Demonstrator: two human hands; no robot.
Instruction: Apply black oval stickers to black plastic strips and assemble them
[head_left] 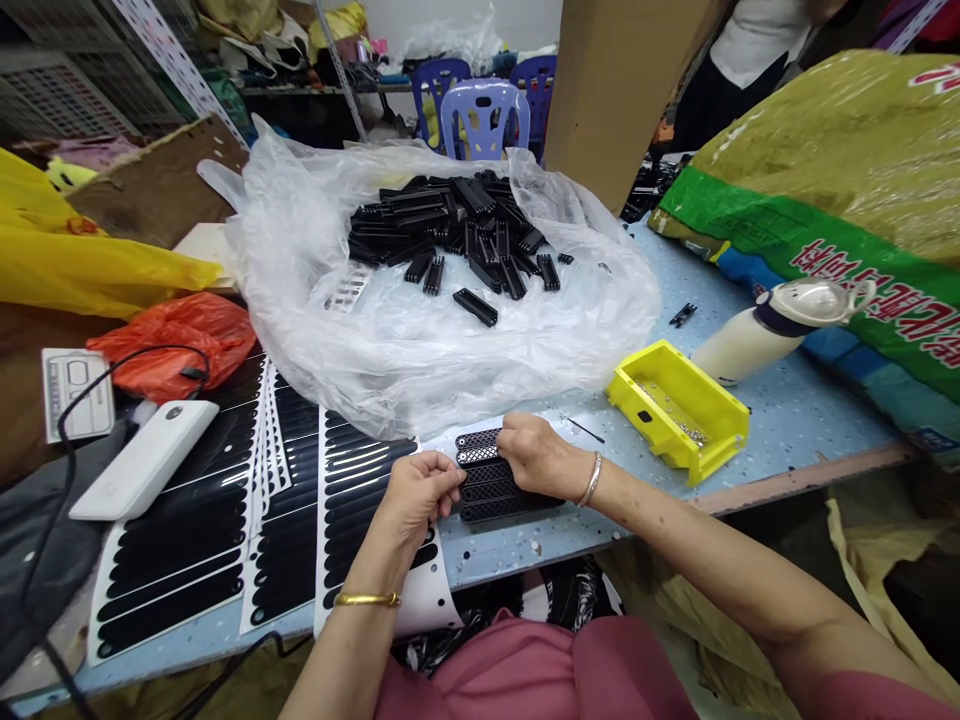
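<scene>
Black lattice-topped bars (484,495) in a row near the table (525,551) edge

My left hand (420,495) pinches thumb to forefinger at the bars' left ends; I cannot tell whether anything is between them. My right hand (536,458) curls over the bars, fingertips hidden, so I cannot tell its grip. Uneven pressure could skew the row. To the right, a yellow bin (626,385) holds tiny metal pieces (690,432); a forearm knock could spill them. Beyond, black plastic parts (420,215) heap on clear plastic sheeting (300,270).
</scene>
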